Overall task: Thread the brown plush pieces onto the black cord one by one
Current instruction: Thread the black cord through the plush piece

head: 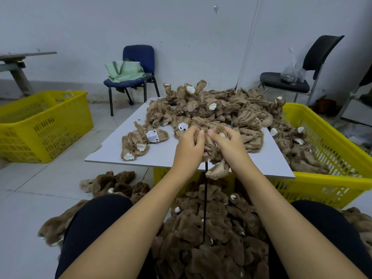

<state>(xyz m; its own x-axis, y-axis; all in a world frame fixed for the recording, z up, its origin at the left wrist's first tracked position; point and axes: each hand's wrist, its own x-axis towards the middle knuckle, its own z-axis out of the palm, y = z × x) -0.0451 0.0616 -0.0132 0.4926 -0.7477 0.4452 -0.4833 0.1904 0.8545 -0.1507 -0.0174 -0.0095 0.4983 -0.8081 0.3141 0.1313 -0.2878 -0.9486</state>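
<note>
The far wall (181,27) is plain, painted pale grey-white, with a small hook (215,8) mounted high up. The floor (30,188) is laid with light tiles. A blue chair (138,57) stands against the wall, carrying a green bag (124,71). At far right, a black chair (314,57) holds a clear plastic bag (292,72). A yellow crate (40,125) sits on the floor at left; a second yellow crate (332,137) sits at right. A grey bench (18,65) occupies the far left. Lighting is even and diffuse.
</note>
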